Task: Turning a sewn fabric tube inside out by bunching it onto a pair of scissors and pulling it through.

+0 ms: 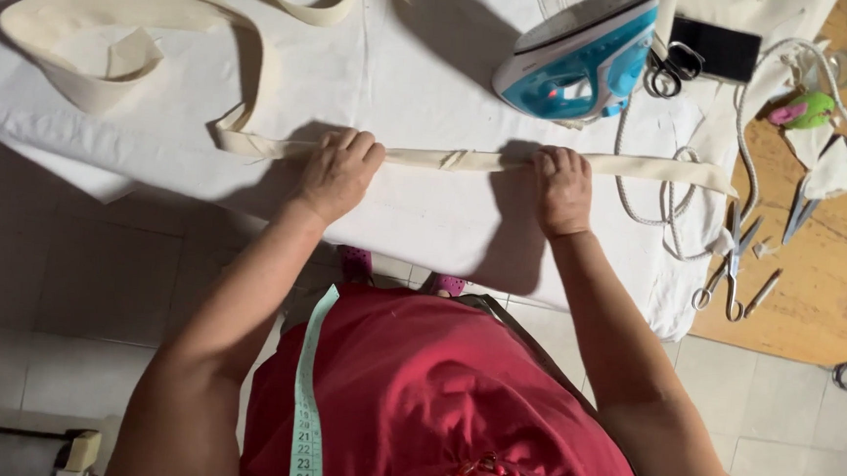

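From the head camera, both hands press down on a folded cream fabric strip that lies across a white-covered ironing surface, close to its near edge. The left hand rests palm down with its fingers together, curled over the strip. The right hand does the same, well apart from the left; a short bare stretch of strip with a diagonal fold lies between them. Left of the left hand, the strip runs on into loose loops toward the far left corner. Behind the right hand, a blue-and-white iron stands tilted, near but not touching. The strip's right end stops just short of the cover's edge, where a pair of scissors lies on the wooden table.
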